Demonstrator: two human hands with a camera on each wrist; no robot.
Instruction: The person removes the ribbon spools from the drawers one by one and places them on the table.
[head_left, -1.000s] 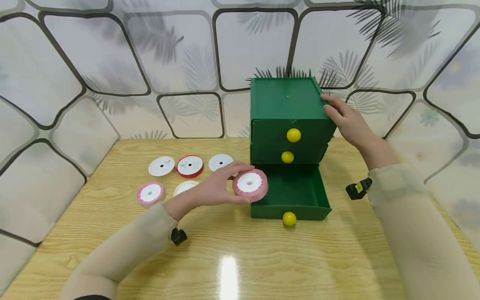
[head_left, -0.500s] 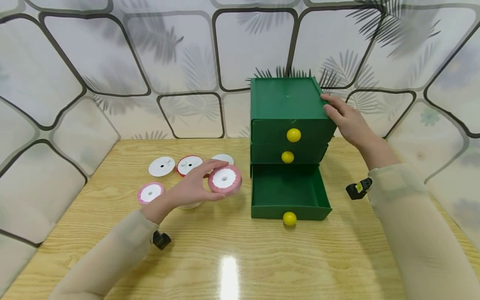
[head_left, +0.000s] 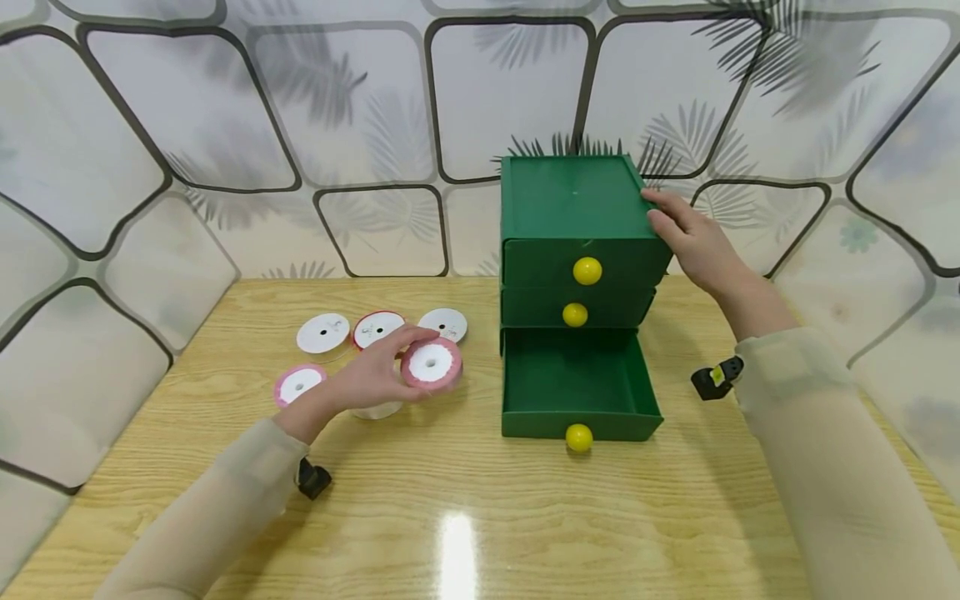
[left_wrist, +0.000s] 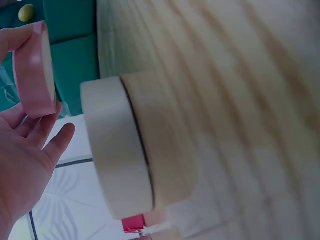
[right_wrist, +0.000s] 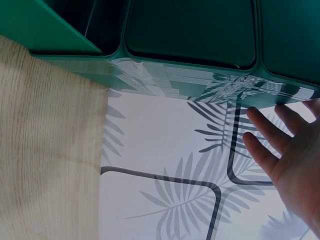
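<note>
My left hand [head_left: 369, 377] pinches a pink ribbon roll [head_left: 431, 364] between thumb and fingers, above the table and left of the green drawer box [head_left: 577, 200]. In the left wrist view the same pink roll [left_wrist: 34, 72] is seen edge-on, with a cream ribbon roll [left_wrist: 117, 147] nearby on the table. That cream roll is mostly hidden under my hand in the head view. My right hand [head_left: 697, 246] rests against the upper right edge of the box, its fingers extended. The bottom drawer [head_left: 581, 423] is pulled out and nothing lies inside it.
Behind my left hand lie a white roll [head_left: 323, 332], a red-edged roll [head_left: 378, 327] and another white roll [head_left: 444, 323]. A second pink roll [head_left: 298, 385] is at the left. Yellow knobs [head_left: 587, 270] stick out from the drawer fronts. A patterned backdrop [head_left: 375, 125] stands behind.
My left hand has carried the pink roll leftward, from beside the pulled-out drawer towards the other rolls. My right hand and the drawer box have stayed in place.
</note>
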